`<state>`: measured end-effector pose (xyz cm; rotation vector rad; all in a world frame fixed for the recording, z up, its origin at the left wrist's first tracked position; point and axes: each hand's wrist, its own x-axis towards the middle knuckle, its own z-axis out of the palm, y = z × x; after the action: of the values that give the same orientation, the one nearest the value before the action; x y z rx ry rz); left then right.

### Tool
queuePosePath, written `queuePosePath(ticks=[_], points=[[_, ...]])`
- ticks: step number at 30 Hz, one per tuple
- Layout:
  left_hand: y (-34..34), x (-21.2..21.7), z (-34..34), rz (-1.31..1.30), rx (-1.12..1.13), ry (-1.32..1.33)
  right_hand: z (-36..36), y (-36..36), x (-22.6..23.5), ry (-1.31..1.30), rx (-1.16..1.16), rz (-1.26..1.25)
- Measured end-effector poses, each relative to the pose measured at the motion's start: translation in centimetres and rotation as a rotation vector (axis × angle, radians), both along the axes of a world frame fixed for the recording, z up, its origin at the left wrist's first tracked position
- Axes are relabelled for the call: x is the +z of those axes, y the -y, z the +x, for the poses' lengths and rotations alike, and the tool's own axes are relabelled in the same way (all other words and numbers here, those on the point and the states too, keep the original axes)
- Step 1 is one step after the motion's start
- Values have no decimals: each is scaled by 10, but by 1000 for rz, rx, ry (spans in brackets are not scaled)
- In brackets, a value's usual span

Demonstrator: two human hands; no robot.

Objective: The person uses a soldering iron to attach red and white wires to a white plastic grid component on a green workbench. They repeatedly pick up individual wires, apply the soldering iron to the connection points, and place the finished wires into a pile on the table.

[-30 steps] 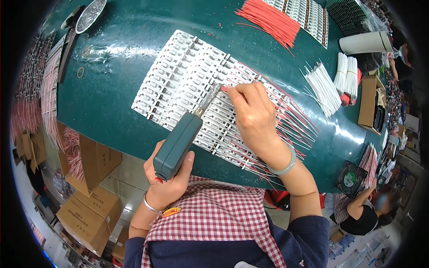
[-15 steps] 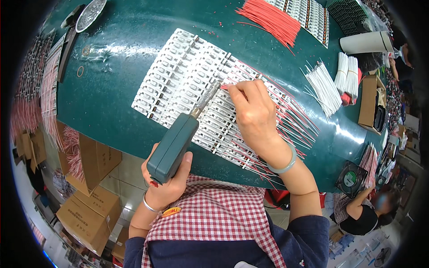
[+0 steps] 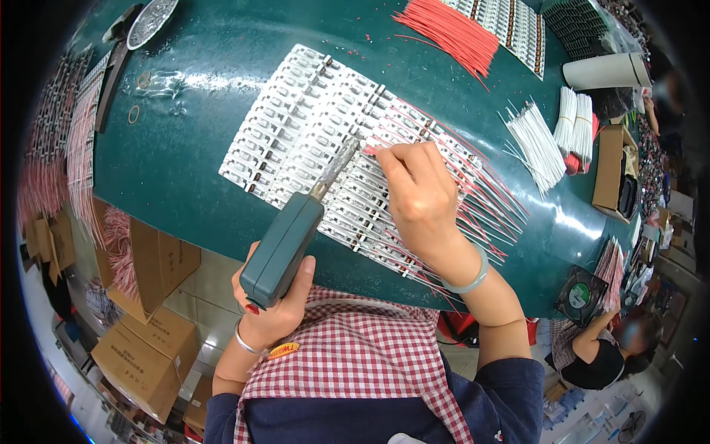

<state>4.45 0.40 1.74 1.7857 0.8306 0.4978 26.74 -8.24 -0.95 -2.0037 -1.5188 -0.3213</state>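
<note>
My left hand [image 3: 279,314] is wrapped round a dark green soldering gun [image 3: 285,244]. Its metal tip [image 3: 339,167] reaches up and to the right over a white panel of small boards [image 3: 285,122]. My right hand [image 3: 423,203] pinches the end of a red wire [image 3: 370,149] close to the gun's tip; whether the two touch I cannot tell. Rows of red and white wires [image 3: 484,196] trail off the panel's right side, partly under my right hand and wrist. The panel's left part has no wires on it.
Red wires [image 3: 447,41] lie at the back beside another panel [image 3: 518,33]. White wires [image 3: 538,152], a white cylinder [image 3: 603,72], an open carton [image 3: 612,170] and a black fan [image 3: 580,296] sit to the right. A shallow metal dish [image 3: 150,24] is far left. A co-worker [image 3: 603,351] sits lower right.
The soldering gun and my left hand have shifted slightly down and left. My right hand has moved a little downward, with its fingers still pinched on the red wire.
</note>
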Motion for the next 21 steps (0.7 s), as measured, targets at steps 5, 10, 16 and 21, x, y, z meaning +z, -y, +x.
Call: queuePosePath(ticks=[5,10,16,21], points=[[-3,3,1,85,-71,-4,0,0,-3,1,22,-26],[-5,9,4,124,-112,-30,-1,0,-2,12,11,-39],[-5,10,5,82,-98,-34,-2,0,-1,20,3,-46],[-5,10,5,93,-104,-41,-2,-1,-3,30,6,-36]])
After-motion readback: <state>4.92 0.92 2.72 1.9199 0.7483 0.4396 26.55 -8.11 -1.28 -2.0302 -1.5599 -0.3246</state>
